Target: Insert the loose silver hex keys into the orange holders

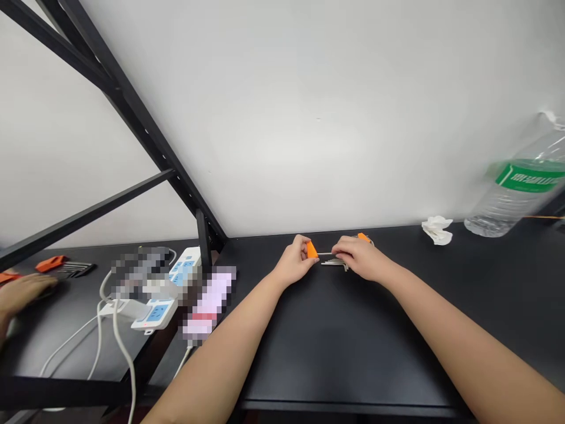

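Left hand (295,260) pinches orange piece (312,249); rod (325,253) crosswise.

Nothing can be read — the green label (532,176) on the clear bottle (503,207) carries white characters; they are too blurred to make out.

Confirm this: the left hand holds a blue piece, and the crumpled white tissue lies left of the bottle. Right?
Not quite: the head view shows the left hand holding an orange piece, not a blue one. The crumpled white tissue does lie left of the bottle.
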### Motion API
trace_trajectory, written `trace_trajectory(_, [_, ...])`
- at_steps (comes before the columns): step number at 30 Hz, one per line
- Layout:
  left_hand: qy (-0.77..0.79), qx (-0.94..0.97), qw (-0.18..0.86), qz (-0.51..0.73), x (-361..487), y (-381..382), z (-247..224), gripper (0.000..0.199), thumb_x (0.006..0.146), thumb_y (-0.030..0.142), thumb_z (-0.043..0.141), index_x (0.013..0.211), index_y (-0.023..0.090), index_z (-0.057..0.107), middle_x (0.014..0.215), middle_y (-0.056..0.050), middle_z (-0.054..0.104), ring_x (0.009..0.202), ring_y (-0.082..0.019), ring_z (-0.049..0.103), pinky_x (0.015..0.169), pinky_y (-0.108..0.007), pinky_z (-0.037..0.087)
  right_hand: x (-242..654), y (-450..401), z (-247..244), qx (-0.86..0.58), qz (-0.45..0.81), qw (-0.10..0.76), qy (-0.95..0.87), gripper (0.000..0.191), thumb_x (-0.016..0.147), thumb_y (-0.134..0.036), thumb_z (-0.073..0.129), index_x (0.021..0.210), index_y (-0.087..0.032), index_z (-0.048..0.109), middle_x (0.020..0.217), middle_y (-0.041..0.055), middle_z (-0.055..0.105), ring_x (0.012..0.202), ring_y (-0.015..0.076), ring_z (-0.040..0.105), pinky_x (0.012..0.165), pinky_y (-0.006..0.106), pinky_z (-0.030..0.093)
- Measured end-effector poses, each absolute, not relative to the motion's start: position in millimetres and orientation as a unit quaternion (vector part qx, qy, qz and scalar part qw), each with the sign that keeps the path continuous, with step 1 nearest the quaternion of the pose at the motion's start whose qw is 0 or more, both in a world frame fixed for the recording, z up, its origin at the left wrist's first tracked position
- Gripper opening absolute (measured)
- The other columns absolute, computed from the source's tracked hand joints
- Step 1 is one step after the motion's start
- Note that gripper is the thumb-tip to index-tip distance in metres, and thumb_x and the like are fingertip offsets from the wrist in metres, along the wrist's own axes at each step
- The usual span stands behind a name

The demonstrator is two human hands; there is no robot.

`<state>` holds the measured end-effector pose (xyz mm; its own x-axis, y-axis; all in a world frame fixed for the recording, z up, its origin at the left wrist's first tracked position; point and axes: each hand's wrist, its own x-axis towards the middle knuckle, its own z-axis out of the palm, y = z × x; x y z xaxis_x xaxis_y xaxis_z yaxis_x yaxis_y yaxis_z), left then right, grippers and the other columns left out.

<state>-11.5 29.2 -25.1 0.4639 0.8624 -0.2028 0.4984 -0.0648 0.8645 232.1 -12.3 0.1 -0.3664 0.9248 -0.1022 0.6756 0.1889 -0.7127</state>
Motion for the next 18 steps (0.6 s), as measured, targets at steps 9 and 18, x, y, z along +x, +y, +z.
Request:
trace_trajectory(9, [0.429, 0.749, 0.48, 0.157, -5.7, 20.6, -16.4, 0.042, 0.08, 0.032, 0.071, 0.113, 0.024, 0.045, 0.079, 0.004, 0.061, 0.065, -0.013, 0.057, 0.063, -0.026, 0.047, 210.0, -19.0, 1.6, -0.517, 0.399, 0.211, -0.727, 0.019, 0.095, -0.023, 0.051, 0.098, -0.02, 0.069, 0.1, 0.0065, 0.066, 0.088, 0.0159, 0.061, 0.082, 0.031, 0.05])
trace_trajectory(18, [0.459, 0.807, 0.357, 0.101, -6.3, 23.5, -14.2, 0.045, 0.08, 0.021, 0.061, 0.123, 0.024, 0.046, 0.085, 0.0, 0.065, 0.072, -0.017, 0.062, 0.068, -0.028, 0.047, 203.4, -19.7, -6.8, -0.594, 0.438, 0.155, -0.656, 0.011, 0.091, -0.028, 0.054, 0.089, -0.019, 0.06, 0.087, 0.0033, 0.063, 0.077, 0.014, 0.061, 0.071, 0.027, 0.047])
